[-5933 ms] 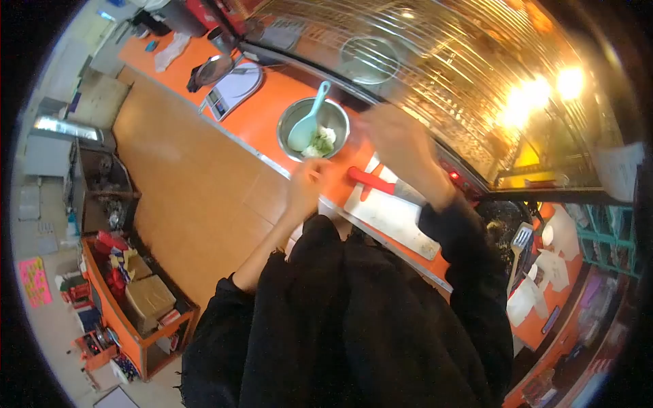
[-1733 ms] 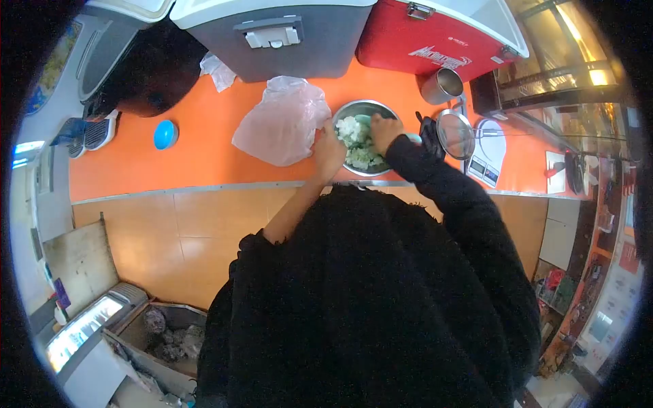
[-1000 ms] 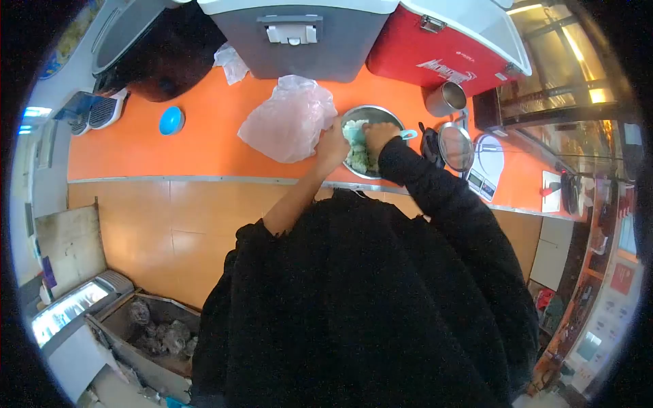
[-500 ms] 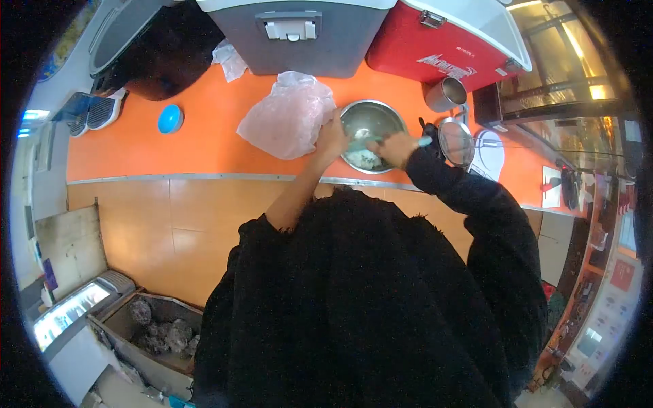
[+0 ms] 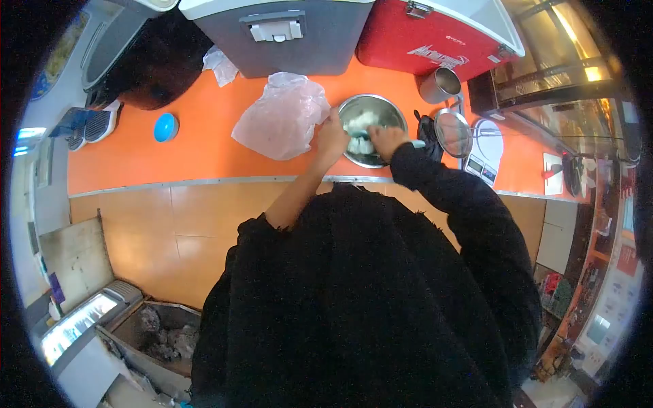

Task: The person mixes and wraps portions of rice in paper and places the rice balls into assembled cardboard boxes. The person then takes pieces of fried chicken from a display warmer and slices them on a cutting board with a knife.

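Observation:
A shiny metal mixing bowl (image 5: 373, 99) stands near the front edge of the orange counter, with a white substance (image 5: 360, 145) inside. My left hand (image 5: 332, 138) grips the bowl's left rim, its fingers closed. Reaching over the right side of the bowl, my right hand (image 5: 389, 141) is closed round a pale teal spatula (image 5: 417, 144); the handle end sticks out on the right and the working end is down in the bowl, partly blurred. Right beside my left hand lies a crumpled clear plastic bag (image 5: 282, 117) with pinkish contents.
Behind the bowl stand a grey cooler box (image 5: 292, 51) and a red one (image 5: 408, 47). To the right are a metal cup (image 5: 435, 87), a round sieve (image 5: 452, 134) and a white kitchen scale (image 5: 487, 146). A blue bowl (image 5: 165, 128) sits at left.
My right hand has moved slightly left and up with the spatula, and the white substance looks shifted in the bowl. My left hand keeps its hold on the rim. The view has shifted slightly.

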Demonstrator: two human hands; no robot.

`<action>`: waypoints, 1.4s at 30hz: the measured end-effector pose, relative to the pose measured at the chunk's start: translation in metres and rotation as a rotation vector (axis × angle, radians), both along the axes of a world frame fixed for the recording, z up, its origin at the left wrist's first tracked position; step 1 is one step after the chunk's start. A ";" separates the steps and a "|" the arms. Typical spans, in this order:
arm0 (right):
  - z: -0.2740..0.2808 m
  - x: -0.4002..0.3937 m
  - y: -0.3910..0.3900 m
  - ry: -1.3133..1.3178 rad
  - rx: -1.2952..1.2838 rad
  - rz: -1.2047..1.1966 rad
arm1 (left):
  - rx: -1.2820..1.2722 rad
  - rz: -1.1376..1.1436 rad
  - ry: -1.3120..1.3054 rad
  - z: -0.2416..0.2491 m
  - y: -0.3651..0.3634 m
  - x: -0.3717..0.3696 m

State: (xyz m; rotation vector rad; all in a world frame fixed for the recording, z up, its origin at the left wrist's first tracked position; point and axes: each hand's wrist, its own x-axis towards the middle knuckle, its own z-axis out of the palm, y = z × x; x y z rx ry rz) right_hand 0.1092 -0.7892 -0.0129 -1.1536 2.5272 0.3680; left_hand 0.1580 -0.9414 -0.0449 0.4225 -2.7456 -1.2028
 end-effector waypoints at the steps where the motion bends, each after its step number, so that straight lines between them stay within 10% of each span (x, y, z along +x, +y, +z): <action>1: -0.010 -0.011 -0.006 0.067 -0.023 -0.076 | -0.017 0.000 -0.017 0.003 0.001 0.002; 7: 0.041 -0.029 0.006 -0.322 0.020 -0.012 | -0.022 0.009 -0.057 -0.003 0.001 0.001; 10: -0.014 0.005 -0.006 -0.128 -0.092 -0.155 | 0.030 -0.024 -0.147 0.023 0.002 0.007; 17: 0.077 -0.035 -0.003 -0.033 -0.060 -0.229 | -0.005 -0.026 0.033 0.010 0.002 0.008; 21: -0.008 -0.025 -0.010 0.049 -0.047 -0.164 | -0.008 -0.020 -0.079 0.008 0.001 0.001; 26: 0.070 -0.001 -0.001 -0.061 -0.039 -0.085 | 0.030 0.011 -0.117 0.019 0.002 0.005; 34: -0.006 -0.022 -0.027 -0.102 0.008 -0.152 | -0.012 -0.004 -0.141 0.012 0.001 0.004; 37: 0.079 -0.025 -0.015 -0.243 0.034 -0.120 | -0.022 0.011 -0.123 0.017 0.001 -0.002; 42: 0.002 -0.007 -0.032 -0.135 -0.062 -0.350 | -0.012 0.035 -0.171 0.019 0.002 0.004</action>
